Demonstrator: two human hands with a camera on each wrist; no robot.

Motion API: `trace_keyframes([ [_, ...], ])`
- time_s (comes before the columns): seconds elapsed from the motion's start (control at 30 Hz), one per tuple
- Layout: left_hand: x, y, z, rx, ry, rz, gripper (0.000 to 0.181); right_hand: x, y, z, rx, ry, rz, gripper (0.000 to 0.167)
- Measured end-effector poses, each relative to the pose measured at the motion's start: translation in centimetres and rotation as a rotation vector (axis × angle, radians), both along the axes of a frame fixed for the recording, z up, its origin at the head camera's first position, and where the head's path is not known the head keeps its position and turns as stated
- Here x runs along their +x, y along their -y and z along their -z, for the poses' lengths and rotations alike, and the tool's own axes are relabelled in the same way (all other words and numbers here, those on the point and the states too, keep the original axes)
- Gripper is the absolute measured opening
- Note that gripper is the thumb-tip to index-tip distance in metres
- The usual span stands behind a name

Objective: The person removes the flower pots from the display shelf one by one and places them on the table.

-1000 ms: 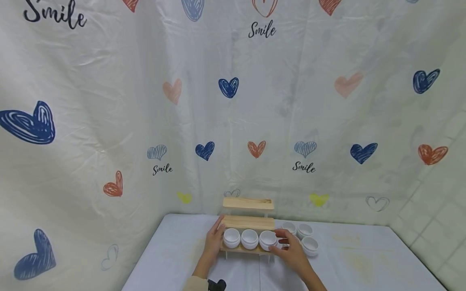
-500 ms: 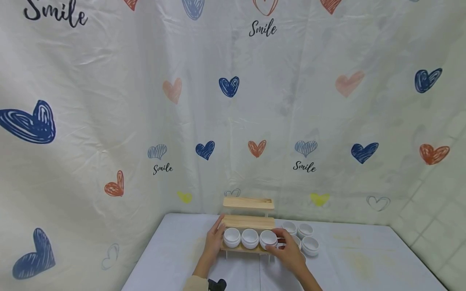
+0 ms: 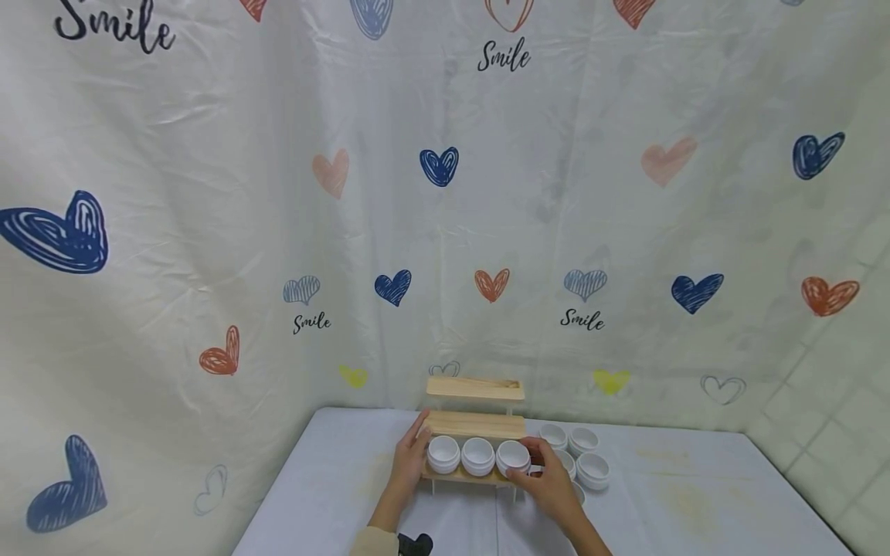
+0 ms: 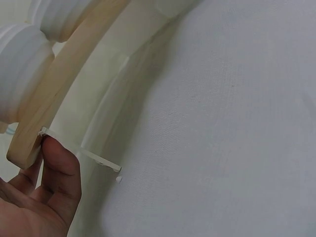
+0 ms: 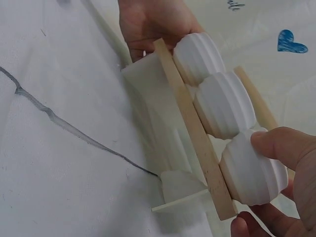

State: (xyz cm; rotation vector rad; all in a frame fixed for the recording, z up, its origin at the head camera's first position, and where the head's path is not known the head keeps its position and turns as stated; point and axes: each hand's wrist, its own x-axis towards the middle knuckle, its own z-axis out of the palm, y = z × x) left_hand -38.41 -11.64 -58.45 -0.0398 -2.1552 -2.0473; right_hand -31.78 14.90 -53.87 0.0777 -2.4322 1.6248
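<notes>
A three-tier wooden display stand [image 3: 474, 425] with clear legs stands on the table. Three white ribbed bowls sit side by side on its lowest shelf: a left bowl [image 3: 443, 452], a middle bowl [image 3: 477, 454] and a right bowl [image 3: 513, 452]. My left hand [image 3: 409, 457] grips the left end of the stand; in the left wrist view its thumb [image 4: 61, 160] is at the lowest shelf, beside a clear leg. My right hand [image 3: 554, 480] holds the right bowl, thumb [image 5: 276, 143] on its near side. Some right fingers are partly hidden behind it.
Several more white bowls [image 3: 593, 469] stand in a cluster on the table just right of the stand, partly behind my right hand. A white cloth [image 3: 667, 494] covers the table. Behind it hangs a curtain [image 3: 528, 208] printed with hearts.
My right hand has shifted slightly left, closer around the right bowl, showing more of the bowls behind it. The left hand, stand and bowls look unmoved.
</notes>
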Motion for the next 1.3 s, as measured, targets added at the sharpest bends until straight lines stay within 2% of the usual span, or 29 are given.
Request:
trace_keyframes([
  [0.2,0.2,-0.1,-0.2,-0.028,0.0,-0.011,0.051,-0.1,0.0,0.1,-0.003,0.019,0.002,0.061],
  [0.5,0.6,0.0,-0.5,-0.018,-0.009,0.005,0.053,0.4,0.0,-0.1,-0.002,0.027,0.013,0.062],
  [1.1,0.4,-0.1,-0.7,-0.005,0.007,-0.002,0.055,1.6,-0.5,-0.3,-0.003,-0.011,0.042,0.064],
  [1.3,0.6,-0.2,-0.7,0.007,0.008,-0.007,0.052,1.7,-0.9,-0.2,-0.008,0.031,0.046,0.065],
])
